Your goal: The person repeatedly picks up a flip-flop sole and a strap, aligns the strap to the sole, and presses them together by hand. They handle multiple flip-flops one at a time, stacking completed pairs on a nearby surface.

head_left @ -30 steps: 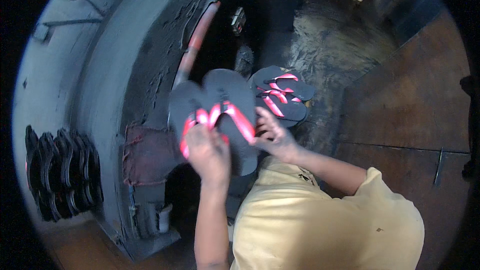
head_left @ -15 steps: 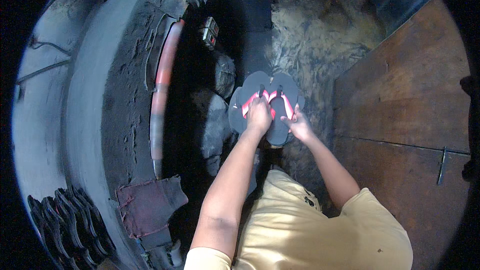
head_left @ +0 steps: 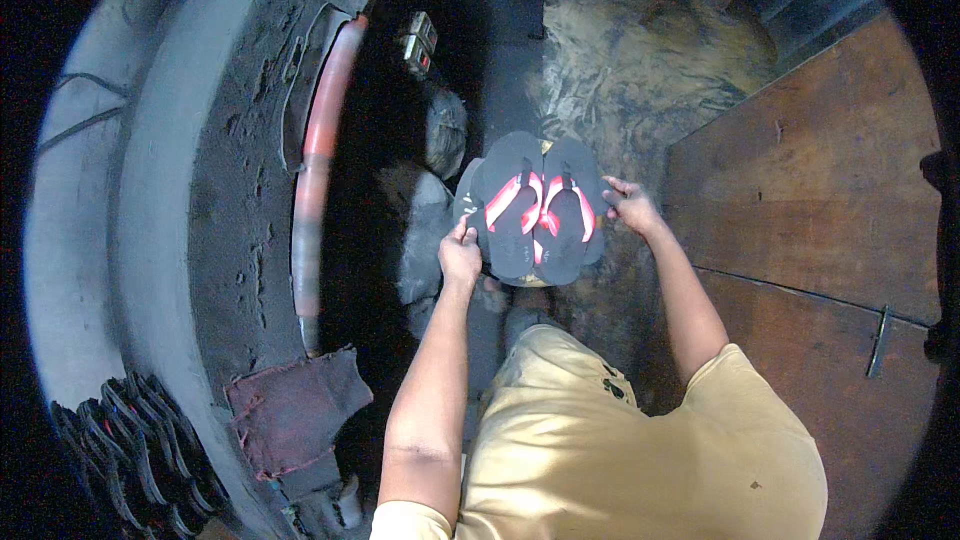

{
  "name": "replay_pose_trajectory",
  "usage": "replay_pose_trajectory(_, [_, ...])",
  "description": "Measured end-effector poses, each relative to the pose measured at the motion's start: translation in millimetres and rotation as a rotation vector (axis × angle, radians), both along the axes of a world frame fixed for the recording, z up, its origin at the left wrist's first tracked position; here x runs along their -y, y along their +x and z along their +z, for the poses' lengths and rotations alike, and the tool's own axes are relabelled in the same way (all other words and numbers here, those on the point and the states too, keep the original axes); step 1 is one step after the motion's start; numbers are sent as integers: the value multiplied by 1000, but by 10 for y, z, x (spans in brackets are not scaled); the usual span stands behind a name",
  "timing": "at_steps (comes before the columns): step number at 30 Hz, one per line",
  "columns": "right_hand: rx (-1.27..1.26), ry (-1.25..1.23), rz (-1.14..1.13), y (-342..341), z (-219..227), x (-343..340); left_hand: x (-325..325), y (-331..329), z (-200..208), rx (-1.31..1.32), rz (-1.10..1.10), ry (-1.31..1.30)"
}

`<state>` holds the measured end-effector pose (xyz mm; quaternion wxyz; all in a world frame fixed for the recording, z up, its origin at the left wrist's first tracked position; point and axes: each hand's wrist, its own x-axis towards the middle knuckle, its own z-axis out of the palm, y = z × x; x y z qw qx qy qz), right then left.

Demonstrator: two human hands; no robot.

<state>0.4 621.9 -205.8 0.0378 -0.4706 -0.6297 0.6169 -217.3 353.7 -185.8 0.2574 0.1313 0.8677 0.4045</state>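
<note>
Both hands flank the sandals: left hand [head_left: 461, 256] at one side edge, right hand [head_left: 632, 206] at the other.
The left fingers touch the soles, the right fingers lie slightly parted at the rim; I cannot tell whether either grips. The sandals [head_left: 541, 206] lie side by side, toes away from the person, atop other dark soles [head_left: 465, 192], with black soles and pink-and-white straps. Leftward, a dark gap separates them from the reddish roller [head_left: 323, 115]; rightward, floor [head_left: 640, 60] runs to the wooden panel [head_left: 800, 170]. Half a second ago, the left hand was over the left strap and the right nearer the other strap; now both are outside.
</note>
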Motion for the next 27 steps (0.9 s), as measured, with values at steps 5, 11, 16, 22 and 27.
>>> replay_pose_trajectory(5, [73, 62, 77, -21, -15, 12, 50, 63, 126, -37, -37, -8])
replay_pose_trajectory(11, [249, 659, 165, -35, 374, 251, 158, 668, 378, 333, 372, -9])
replay_pose_trajectory(16, [156, 314, 130, -105, 632, 730, 119, 982, 341, 477, 413, 399])
replay_pose_trajectory(22, [44, -72, -75, -147, 481, 864, 259, 904, 369, 498, 386, 426])
replay_pose_trajectory(27, [43, 69, -1, -83, 352, 837, 347, 1002, -20, 633, 525, 717])
